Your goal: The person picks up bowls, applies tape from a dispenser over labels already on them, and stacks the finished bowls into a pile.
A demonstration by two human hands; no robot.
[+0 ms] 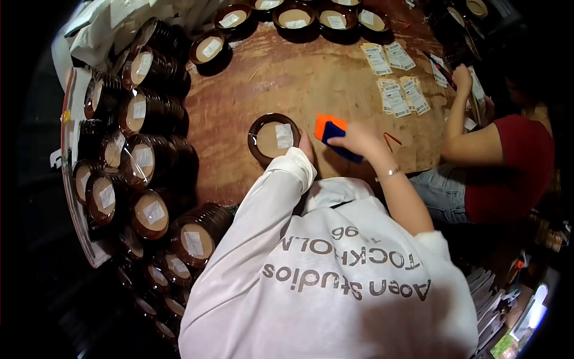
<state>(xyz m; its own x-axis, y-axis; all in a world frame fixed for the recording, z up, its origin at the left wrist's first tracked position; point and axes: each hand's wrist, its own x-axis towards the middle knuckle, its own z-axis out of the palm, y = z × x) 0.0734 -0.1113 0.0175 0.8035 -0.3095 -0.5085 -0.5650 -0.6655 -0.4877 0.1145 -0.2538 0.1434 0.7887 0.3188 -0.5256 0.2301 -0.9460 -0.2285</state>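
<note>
A round dark brown dish [263,143] with a tan centre and a white label [284,136] lies on the wooden table [239,102] in front of me. My left hand [305,147] holds its right edge, most of the hand hidden by the white sleeve. To the right, my right hand [359,141] grips a dark blue and orange object [332,136], held a little apart from the dish. A thin red item [391,142] lies on the table just beyond my right hand.
Stacks of labelled brown dishes [143,158] line the left side. More dishes [294,19] stand along the far edge. Printed label sheets [393,97] lie at the right, near a co-worker in a red top [520,161] whose hand [461,78] is over the table.
</note>
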